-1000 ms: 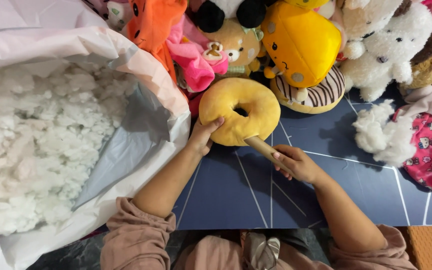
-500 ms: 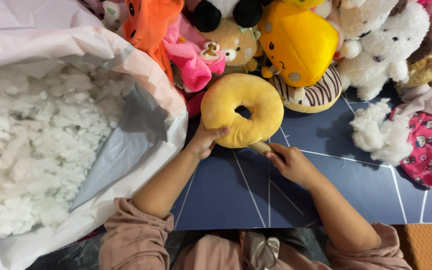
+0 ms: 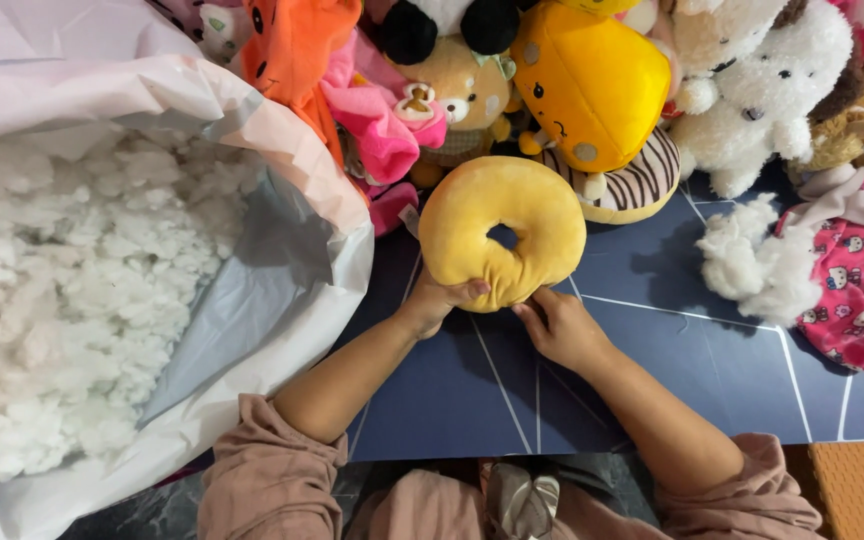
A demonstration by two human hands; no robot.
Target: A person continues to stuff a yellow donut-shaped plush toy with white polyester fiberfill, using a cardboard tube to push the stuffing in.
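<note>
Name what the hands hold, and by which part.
Both hands, left and right, grip the yellow ring-shaped plush at its lower edge.

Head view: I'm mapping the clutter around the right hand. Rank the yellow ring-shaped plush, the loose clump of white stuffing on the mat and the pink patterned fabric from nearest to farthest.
1. Yellow ring-shaped plush: touching the right hand, just above it.
2. Loose clump of white stuffing: farther right on the blue mat.
3. Pink patterned fabric: at the right edge.
</note>
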